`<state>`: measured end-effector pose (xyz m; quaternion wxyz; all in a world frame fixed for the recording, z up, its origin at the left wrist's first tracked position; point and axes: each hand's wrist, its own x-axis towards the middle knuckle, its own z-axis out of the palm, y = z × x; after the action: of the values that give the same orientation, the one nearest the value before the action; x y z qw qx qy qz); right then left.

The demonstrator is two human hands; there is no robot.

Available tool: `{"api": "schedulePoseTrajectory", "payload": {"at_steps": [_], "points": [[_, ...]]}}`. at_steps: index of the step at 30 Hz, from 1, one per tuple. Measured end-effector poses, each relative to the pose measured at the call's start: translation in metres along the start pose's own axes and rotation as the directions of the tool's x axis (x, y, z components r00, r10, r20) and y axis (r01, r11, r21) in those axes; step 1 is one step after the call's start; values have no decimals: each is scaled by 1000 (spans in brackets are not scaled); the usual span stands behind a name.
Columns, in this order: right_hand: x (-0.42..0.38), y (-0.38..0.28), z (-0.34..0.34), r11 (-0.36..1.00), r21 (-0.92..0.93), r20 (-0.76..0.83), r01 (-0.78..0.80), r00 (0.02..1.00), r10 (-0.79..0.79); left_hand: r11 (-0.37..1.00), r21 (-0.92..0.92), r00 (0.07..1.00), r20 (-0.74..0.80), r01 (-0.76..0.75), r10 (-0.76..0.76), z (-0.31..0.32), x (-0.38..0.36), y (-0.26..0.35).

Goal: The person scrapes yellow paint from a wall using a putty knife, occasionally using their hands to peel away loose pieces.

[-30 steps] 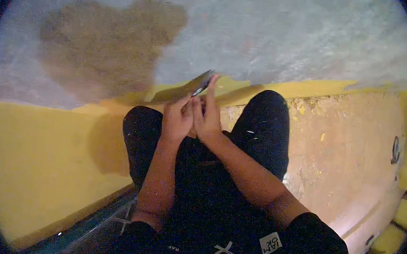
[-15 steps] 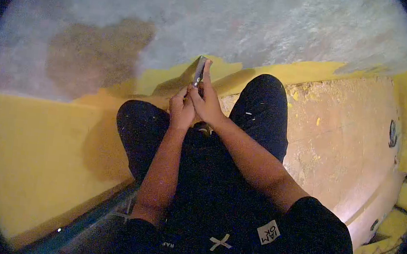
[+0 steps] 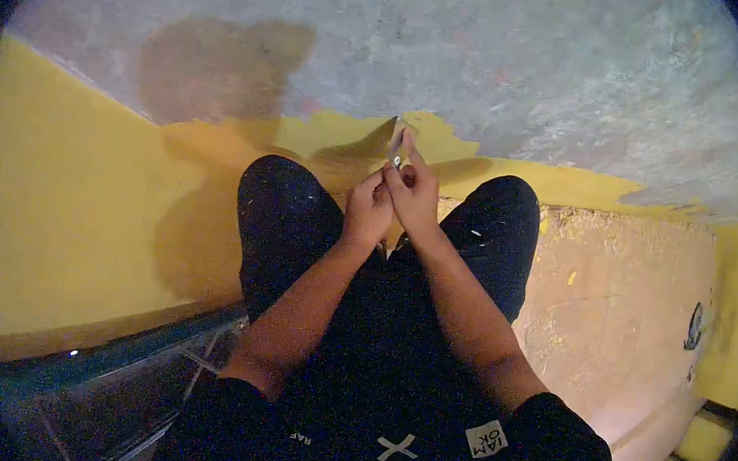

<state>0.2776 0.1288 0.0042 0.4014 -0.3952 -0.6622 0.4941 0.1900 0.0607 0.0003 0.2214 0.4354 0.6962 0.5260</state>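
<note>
Both my hands meet between my raised knees, around the handle of a scraper-like tool [image 3: 398,144] with a flat grey blade. My right hand [image 3: 417,195] wraps the handle, one finger stretched along the blade. Close against it on the left, my left hand [image 3: 369,208] is closed at the handle's lower end, most of which the fingers hide. The blade's tip is at the ragged border between the grey wall surface [image 3: 508,75] and a yellow painted patch [image 3: 436,132].
A yellow wall [image 3: 61,201] stands at the left above a dark teal edge strip [image 3: 108,361]. To the right of my knees [image 3: 499,216] lies a worn, pinkish-orange surface [image 3: 620,299] with yellow flakes. My shadow falls on the wall.
The view has shifted and turned, so hands, knees and tool appear further right and a little lower. The tool now appears more upright, still held by both hands.
</note>
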Motion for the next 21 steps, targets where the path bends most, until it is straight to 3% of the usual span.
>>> {"api": "schedulePoseTrajectory", "payload": {"at_steps": [2,4,8,14,16,17,18,20,21], "points": [[0,0,1,1000,10,-8,-29,1000,29,1000,-23,1000,5,20,-20,-1,1,3],[3,0,6,997,48,-23,60,998,-59,999,49,1000,9,-9,9,-4,4,1],[3,1,9,992,126,-15,1,1000,1,995,18,994,58,-93,92,-11,13,-8],[6,7,16,1000,18,-9,-1,1000,1,945,313,987,153,-93,47,-38,30,-4],[6,8,19,992,126,-12,15,1000,-14,920,255,952,158,-297,264,-40,43,-4],[6,7,20,993,120,-15,15,1000,-13,957,222,979,128,-187,162,-40,41,3],[6,6,21,991,128,-83,36,996,-25,958,217,978,131,-189,163,-34,46,7],[8,0,17,990,129,-166,57,985,-35,898,270,925,259,-347,279,-21,63,18],[10,-5,9,974,223,-225,39,974,13,939,221,925,333,-263,181,-11,64,32]]}}
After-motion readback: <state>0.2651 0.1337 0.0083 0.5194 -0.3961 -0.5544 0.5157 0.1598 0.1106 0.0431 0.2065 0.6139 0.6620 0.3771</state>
